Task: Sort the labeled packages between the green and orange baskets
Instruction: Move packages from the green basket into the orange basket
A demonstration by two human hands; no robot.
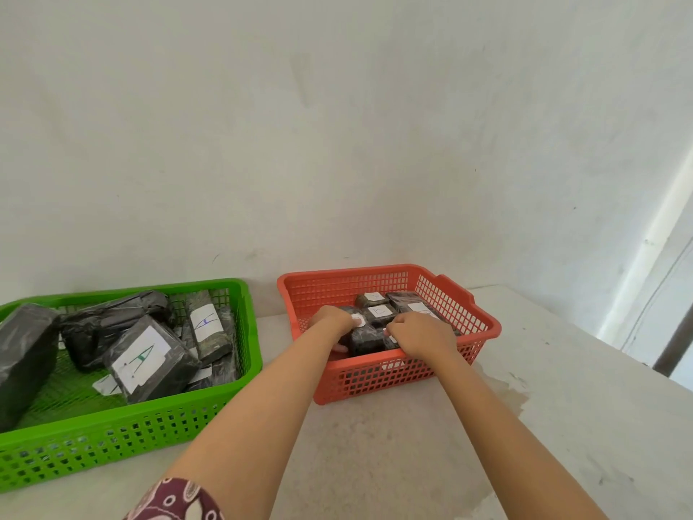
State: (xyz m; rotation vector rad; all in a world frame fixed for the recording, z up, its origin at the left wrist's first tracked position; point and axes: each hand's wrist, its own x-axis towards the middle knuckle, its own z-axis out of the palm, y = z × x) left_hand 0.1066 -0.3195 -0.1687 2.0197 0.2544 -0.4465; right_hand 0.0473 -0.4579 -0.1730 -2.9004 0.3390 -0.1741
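Both my hands reach into the orange basket (375, 377) on the right. My left hand (332, 320) and my right hand (420, 334) curl around a dark wrapped package (365, 339) at the basket's near side, one on each end. Behind it lie several more dark packages with white paper labels (378, 311). The green basket (123, 425) on the left holds several dark packages; two show white labels marked "A" (140, 358).
Both baskets stand on a pale table (543, 425) against a white wall. The table's right edge runs diagonally at the far right, with a doorway or window frame (667, 313) beyond it.
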